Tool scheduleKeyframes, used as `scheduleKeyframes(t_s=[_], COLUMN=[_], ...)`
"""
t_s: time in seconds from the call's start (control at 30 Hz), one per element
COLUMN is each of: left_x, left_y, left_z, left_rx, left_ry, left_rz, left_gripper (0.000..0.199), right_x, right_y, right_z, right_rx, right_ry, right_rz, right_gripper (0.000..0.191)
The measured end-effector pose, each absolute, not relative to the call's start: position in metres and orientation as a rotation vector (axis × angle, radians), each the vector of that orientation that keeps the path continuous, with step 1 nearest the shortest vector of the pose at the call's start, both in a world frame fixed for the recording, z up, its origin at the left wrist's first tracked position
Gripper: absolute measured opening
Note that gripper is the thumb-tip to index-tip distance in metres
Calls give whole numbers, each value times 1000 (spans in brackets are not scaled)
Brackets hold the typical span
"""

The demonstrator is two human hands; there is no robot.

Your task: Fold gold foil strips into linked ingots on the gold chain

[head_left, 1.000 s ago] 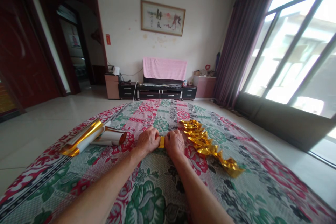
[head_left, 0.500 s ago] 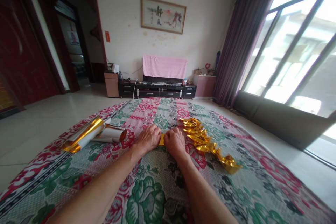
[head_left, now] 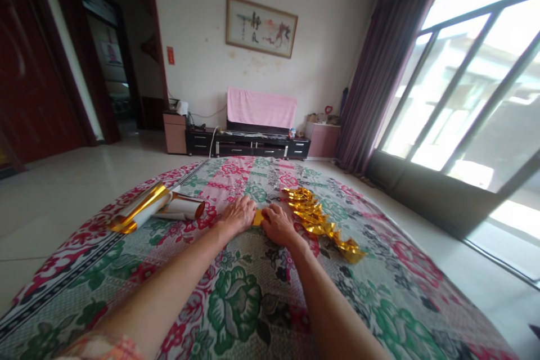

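A small piece of gold foil paper (head_left: 258,217) lies on the flowered cloth between my hands. My left hand (head_left: 239,215) grips its left edge with bent fingers. On its right edge, my right hand (head_left: 276,223) is closed with the fingers curled; the fingertips are partly hidden. Just right of my right hand runs a row of folded gold paper ingots (head_left: 314,216), crowded against each other. Farther left lie rolled sheets of gold foil paper (head_left: 141,208) with white backs.
The patterned cloth (head_left: 236,304) spreads under everything, with its curved edge at the far side. Beyond it stand a low black TV cabinet (head_left: 236,149) and a pink cloth (head_left: 261,108) draped over a screen. Windows (head_left: 455,95) and a purple curtain (head_left: 375,67) are on the right.
The view has shifted slightly, so the room and ingots appear a little farther left. Both hands remain on the gold paper, and a bit more of it shows between them.
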State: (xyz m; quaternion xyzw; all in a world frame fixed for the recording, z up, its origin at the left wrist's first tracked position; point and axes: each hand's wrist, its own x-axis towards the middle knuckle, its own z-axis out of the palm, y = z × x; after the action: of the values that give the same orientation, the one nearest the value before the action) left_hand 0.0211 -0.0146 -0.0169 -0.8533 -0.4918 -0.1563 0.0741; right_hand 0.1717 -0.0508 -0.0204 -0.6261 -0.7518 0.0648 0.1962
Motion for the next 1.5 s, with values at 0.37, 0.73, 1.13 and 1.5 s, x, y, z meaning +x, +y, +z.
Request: scheduleKeyframes(t_s=[0.37, 0.73, 1.13, 1.5], left_x=[19, 18, 17, 8], left_y=[-8, -12, -13, -2], left_z=[-26, -23, -24, -25], left_rx=[-2558, -2572, -2569, -2729], left_ry=[-1483, -1482, -1472, -1443], left_rz=[-556, -608, -642, -784], left_gripper=[18, 18, 20, 21], right_x=[175, 180, 170, 181], right_y=[-47, -44, -57, -44], right_z=[-19, -21, -20, -25], right_rx=[-1752, -1673, -1354, -1178], right_ry=[-2117, -2064, -2089, -2190], right_rz=[235, 290, 131, 178], right_gripper=[31, 29, 27, 21])
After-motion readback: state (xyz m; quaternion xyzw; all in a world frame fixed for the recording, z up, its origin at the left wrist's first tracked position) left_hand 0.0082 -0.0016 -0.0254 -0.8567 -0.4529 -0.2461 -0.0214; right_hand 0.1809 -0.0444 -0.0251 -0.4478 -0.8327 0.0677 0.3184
